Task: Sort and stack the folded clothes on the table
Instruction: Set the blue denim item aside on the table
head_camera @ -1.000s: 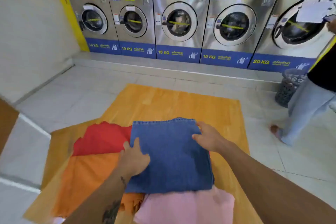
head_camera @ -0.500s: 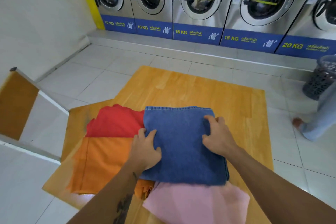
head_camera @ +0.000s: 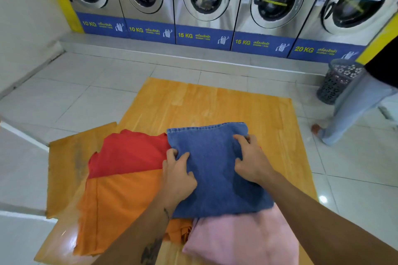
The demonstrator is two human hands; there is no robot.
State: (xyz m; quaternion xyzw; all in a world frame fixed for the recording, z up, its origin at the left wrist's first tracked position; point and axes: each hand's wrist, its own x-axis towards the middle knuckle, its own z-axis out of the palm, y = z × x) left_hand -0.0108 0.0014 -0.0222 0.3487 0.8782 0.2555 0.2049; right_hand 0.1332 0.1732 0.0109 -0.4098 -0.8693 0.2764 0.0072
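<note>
Both hands pinch the folded jeans (head_camera: 215,168), left hand (head_camera: 177,175) on its left edge & right hand (head_camera: 251,160) on its right, prob. to lift it square off the red/orange/pink clothes beneath.

both forearms are bare, with no sleeves in view. the left hand (head_camera: 177,175) and right hand (head_camera: 252,160) wear no rings or gloves. a dark tattoo (head_camera: 150,250) marks the left forearm, with a smaller mark near the wrist.
</note>
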